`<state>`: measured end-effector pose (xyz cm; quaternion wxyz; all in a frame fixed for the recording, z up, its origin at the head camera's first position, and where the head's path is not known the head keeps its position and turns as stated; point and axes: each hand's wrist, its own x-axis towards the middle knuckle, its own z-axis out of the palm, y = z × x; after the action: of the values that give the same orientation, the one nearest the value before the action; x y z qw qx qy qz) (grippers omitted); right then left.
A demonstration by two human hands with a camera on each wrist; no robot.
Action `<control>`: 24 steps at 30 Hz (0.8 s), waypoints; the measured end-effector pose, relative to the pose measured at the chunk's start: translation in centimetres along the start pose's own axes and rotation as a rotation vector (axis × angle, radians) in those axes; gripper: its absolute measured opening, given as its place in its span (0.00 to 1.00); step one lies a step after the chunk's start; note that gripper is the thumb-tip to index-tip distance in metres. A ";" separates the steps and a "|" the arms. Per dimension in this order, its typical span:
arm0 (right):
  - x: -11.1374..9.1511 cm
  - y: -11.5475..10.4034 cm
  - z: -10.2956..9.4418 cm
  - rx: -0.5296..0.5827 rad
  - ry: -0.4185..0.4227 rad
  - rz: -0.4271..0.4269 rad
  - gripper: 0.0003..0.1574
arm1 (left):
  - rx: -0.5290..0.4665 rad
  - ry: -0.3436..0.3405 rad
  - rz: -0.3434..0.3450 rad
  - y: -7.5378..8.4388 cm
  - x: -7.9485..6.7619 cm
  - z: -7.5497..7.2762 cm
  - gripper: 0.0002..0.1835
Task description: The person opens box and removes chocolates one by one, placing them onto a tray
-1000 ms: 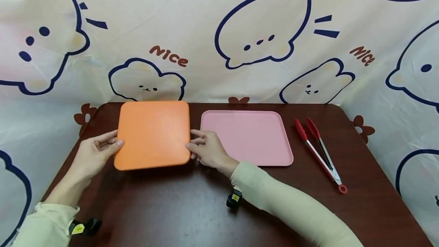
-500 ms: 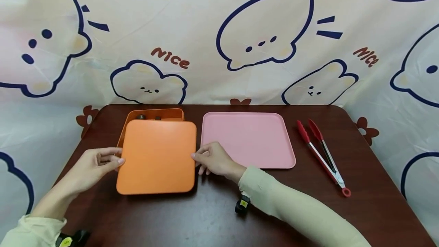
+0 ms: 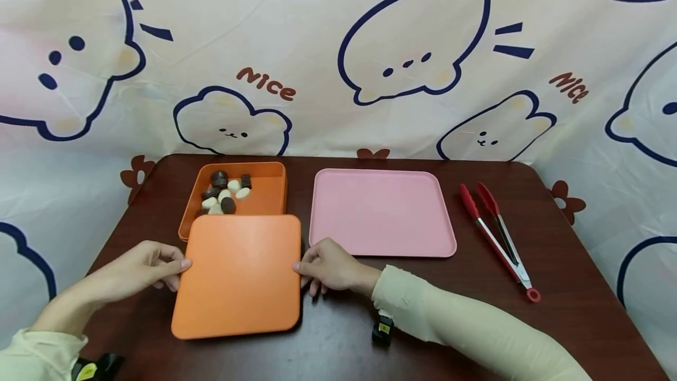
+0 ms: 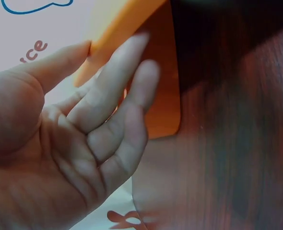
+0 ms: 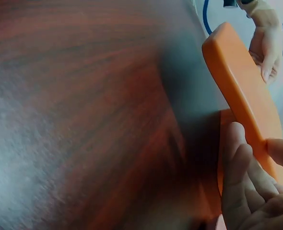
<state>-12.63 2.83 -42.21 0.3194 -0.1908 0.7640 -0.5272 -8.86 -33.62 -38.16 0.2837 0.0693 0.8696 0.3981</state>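
An orange lid (image 3: 238,278), square with rounded corners, is held up in front of an orange box (image 3: 268,190). My left hand (image 3: 140,272) pinches its left edge between thumb and fingers. At the opposite edge, my right hand (image 3: 330,266) grips it the same way; the right wrist view also shows the lid (image 5: 247,96) raised off the table. Inside the box lie several dark brown and cream pieces (image 3: 227,204), perhaps chocolates or candies, mostly toward its left side. The lid hides the box's front part.
A pink tray (image 3: 381,213) lies right of the box. Farther right are tongs (image 3: 499,240) with red tips and a red end ring, spread apart. The dark wooden table (image 3: 476,322) meets a patterned cloth (image 3: 317,46) at its back and sides.
Both hands have drawn the lid off the box and toward the near side of the table. The box and the pieces in it have come into view.
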 end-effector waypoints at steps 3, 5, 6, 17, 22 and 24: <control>-0.3 0.2 0.5 0.008 -0.035 0.026 0.17 | -0.023 -0.074 0.024 -0.6 -0.1 -0.1 0.18; -0.5 0.3 0.8 0.014 -0.057 0.040 0.16 | -0.039 -0.113 0.045 -1.1 -0.2 -0.1 0.18; -0.6 0.3 1.0 0.017 -0.069 0.046 0.16 | -0.046 -0.131 0.055 -1.3 -0.2 -0.1 0.18; -0.9 0.6 1.8 -0.011 -0.182 0.125 0.16 | -0.113 -0.296 0.193 -3.5 0.3 0.5 0.18; -0.3 0.4 1.9 -0.014 -0.176 0.168 0.19 | -0.122 -0.309 0.165 -3.6 0.9 0.4 0.18; 0.0 0.3 2.0 -0.021 -0.172 0.179 0.20 | -0.142 -0.318 0.138 -3.6 1.1 0.3 0.18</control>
<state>-11.23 1.54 -42.96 0.4273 -0.1696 0.7532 -0.4705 -9.20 -35.51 -41.45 0.3938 0.1708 0.7767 0.4609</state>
